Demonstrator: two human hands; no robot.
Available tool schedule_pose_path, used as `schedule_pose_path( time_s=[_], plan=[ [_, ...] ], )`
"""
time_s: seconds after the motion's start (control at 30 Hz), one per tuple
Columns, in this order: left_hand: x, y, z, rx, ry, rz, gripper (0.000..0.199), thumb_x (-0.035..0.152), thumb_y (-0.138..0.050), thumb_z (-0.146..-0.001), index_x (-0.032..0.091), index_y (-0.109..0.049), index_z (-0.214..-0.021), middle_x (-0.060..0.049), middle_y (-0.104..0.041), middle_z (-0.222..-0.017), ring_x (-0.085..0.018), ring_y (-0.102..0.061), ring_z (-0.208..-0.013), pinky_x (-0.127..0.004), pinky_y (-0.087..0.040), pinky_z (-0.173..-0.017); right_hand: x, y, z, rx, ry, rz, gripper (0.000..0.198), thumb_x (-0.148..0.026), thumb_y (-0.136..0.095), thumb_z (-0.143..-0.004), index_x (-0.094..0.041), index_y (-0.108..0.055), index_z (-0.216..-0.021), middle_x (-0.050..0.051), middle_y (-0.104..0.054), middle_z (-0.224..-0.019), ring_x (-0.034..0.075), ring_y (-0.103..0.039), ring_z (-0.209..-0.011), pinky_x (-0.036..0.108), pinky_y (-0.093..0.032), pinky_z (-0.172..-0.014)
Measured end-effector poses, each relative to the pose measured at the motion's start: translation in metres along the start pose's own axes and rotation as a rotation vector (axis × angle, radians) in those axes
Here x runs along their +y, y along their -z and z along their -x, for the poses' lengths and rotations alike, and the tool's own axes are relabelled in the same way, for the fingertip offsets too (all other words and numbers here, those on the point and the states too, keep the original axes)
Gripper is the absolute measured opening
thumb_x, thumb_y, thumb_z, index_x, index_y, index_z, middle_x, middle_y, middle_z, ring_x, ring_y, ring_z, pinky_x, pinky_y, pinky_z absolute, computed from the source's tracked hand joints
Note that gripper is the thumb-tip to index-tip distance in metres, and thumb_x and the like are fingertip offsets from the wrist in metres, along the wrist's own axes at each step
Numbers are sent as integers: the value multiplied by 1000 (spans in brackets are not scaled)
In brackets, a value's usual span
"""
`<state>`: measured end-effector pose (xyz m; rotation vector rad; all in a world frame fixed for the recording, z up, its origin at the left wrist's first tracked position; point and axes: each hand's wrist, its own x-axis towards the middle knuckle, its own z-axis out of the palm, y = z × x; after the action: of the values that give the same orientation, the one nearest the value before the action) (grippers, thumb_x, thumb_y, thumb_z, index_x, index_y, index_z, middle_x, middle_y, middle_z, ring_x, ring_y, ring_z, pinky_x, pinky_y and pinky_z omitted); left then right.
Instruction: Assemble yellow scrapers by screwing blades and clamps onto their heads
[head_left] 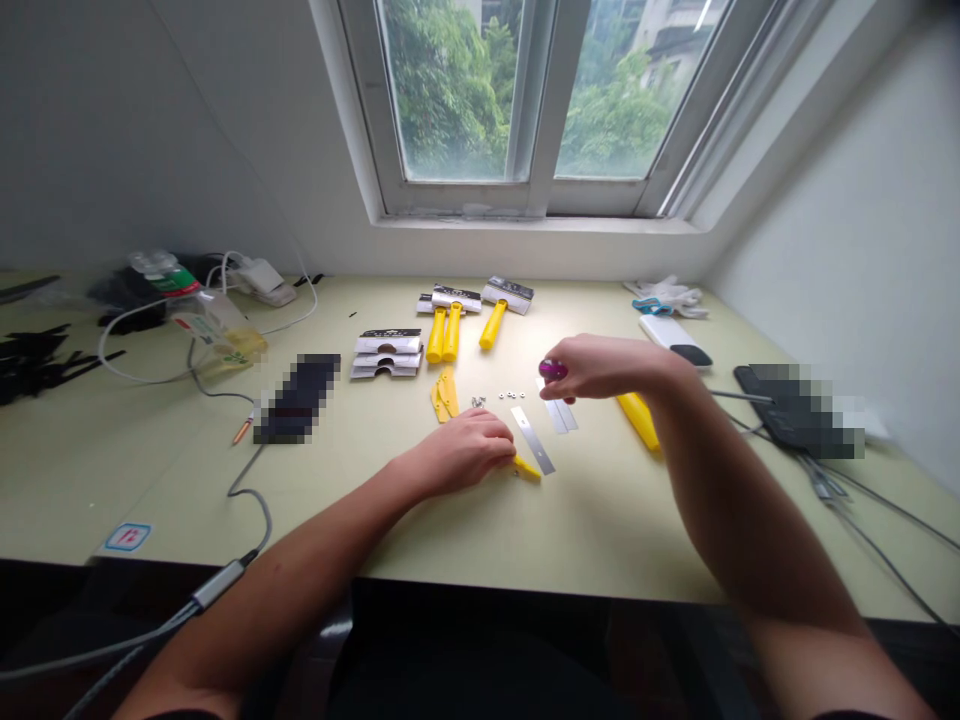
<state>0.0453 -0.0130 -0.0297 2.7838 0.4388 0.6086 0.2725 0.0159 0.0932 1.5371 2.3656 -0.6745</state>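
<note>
My left hand (474, 447) is closed on a small yellow plastic piece (528, 468), whose end sticks out past the fingers just above the table. My right hand (579, 368) grips what looks like a screwdriver (553, 370); only its rounded purple handle end shows. One bare metal blade (532, 440) lies flat between the hands, and more blades (561, 415) lie below my right hand. Beyond my left fingers are small screws (478, 402) and several nuts (511, 394). Flat yellow plastic parts (445, 395) rest behind my left hand. A yellow handle (639, 420) is partly covered by my right forearm.
Finished-looking yellow-handled scrapers (452, 335) lie at the back, beside stacked blade covers (387, 353). A phone (298, 398) with its cable and a bag (225, 335) are at left. White gloves (670, 297), a white device (673, 338) and a black device with cables (795, 410) are at right.
</note>
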Motion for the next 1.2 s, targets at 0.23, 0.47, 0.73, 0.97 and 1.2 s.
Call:
schedule_pose_path(
  time_s=[0.23, 0.47, 0.73, 0.97, 1.2],
  plan=[
    [1, 2, -3, 364, 151, 236, 17, 22, -49, -98, 16, -64, -94, -10, -66, -95, -17, -62, -88, -31, -54, -79, -25, -8, 4, 72, 173, 103, 22, -41, -59, -82, -20, -57, -73, 0, -60, -66, 12, -49, -60, 25, -31, -55],
    [-3, 3, -1, 448, 211, 203, 15, 22, -50, -98, 16, -62, -93, -8, -66, -92, -17, -62, -85, -31, -53, -77, -37, -20, -4, 150, 243, 126, 14, -27, -54, -83, -20, -56, -71, 0, -57, -62, 11, -42, -56, 25, -29, -54],
    [0, 7, -2, 530, 313, 160, 29, 21, -54, -95, 18, -55, -124, -9, -67, -109, -18, -64, -99, -36, -53, -89, -26, -12, 2, 219, 207, 118, 11, -19, -53, -82, -21, -63, -85, 1, -63, -72, 11, -49, -60, 24, -30, -57],
    [-17, 35, 3, 883, 504, 38, 12, 27, -57, -93, 18, -61, -86, -4, -65, -87, -17, -62, -85, -31, -53, -77, -24, -16, -10, 387, 49, 67, 14, -17, -52, -83, -20, -63, -91, 5, -67, -84, 15, -55, -70, 24, -32, -58],
    [-36, 47, 11, 1001, 635, 31, 21, 35, -58, -92, 17, -62, -82, -4, -66, -85, -17, -62, -81, -30, -52, -74, -75, -42, -48, 523, -30, 197, 19, -17, -44, -91, -14, -59, -102, 15, -69, -91, 21, -63, -74, 28, -32, -57]
  ],
)
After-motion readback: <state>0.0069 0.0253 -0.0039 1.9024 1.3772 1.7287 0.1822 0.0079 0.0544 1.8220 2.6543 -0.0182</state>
